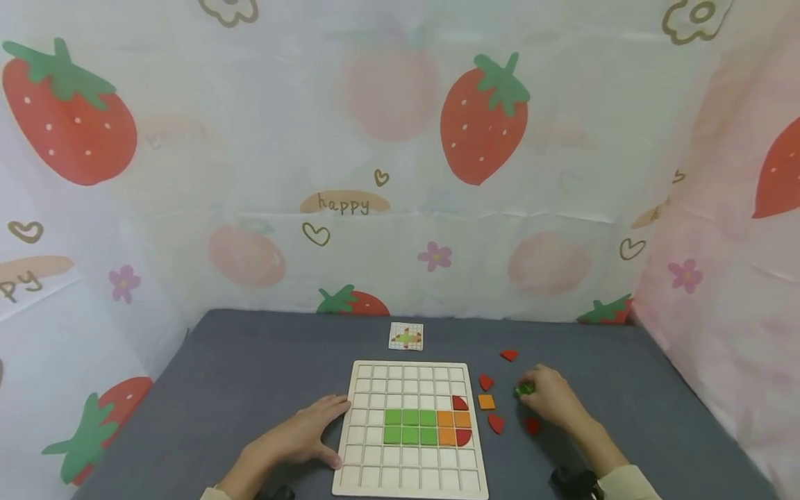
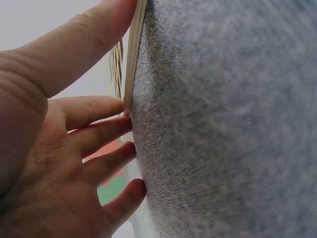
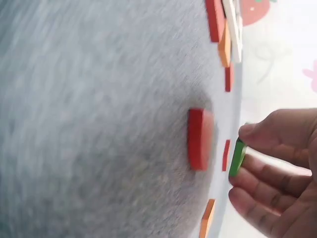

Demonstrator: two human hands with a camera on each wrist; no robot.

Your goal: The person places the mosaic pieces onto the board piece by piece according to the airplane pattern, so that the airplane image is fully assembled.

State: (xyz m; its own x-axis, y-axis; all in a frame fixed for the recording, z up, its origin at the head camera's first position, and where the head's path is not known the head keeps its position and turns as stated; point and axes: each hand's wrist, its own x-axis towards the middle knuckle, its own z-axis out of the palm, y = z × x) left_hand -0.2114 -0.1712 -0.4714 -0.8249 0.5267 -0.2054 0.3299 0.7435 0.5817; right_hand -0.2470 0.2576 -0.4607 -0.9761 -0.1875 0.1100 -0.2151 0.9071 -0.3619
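While the left hand lies flat with fingers straight against the 9 o'clock edge of the wooden grid board, steadying it on the grey bench, the right hand sits at 3 o'clock of the board and pinches a small green piece between thumb and fingertips, just above the cloth. The right wrist view shows that green piece held by its thin edges, with a red piece lying flat close by. Around the right hand, other loose red pieces and an orange square lie scattered on the bench. Green and orange tiles already fill some cells near the board's middle, and a small pattern card lies at 12 o'clock of the board. The green piece looks light, stiff and smooth, likely painted wood; being thin, it probably handles best pinched at opposite edges, since a flat grip from above could let it slip.
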